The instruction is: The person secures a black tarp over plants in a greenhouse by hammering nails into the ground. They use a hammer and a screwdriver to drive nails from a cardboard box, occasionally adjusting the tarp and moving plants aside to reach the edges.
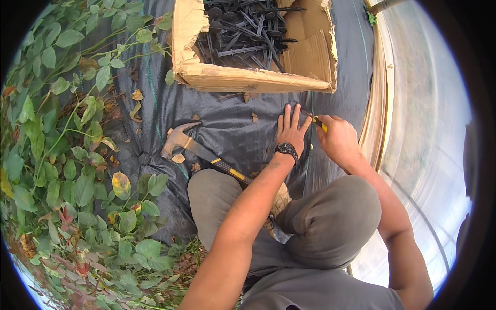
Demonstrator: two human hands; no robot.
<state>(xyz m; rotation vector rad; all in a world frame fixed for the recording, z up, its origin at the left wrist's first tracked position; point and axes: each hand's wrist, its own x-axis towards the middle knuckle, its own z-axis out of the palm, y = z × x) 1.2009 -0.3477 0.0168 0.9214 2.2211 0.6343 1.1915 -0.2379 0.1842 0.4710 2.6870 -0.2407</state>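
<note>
My left hand (292, 134), with a black watch on its wrist, lies flat on the black ground-cover sheet (232, 139), fingers stretched out and slightly apart. Just right of its fingertips, my right hand (338, 140) is closed around a tool with a yellow-and-black handle (321, 124). A thin dark end of that tool points toward the left fingers; its exact kind is partly hidden. A claw hammer (178, 140) rests on the sheet to the left, its black-and-yellow grip running toward my knees.
Ahead stands an open, torn cardboard box (258, 80) holding several black plastic ground pegs (245, 31). Leafy plants (77, 181) crowd the left side. Along the right runs a translucent plastic wall (423, 103) with a pale folded edge (380, 93). Dry leaves (179, 158) dot the sheet.
</note>
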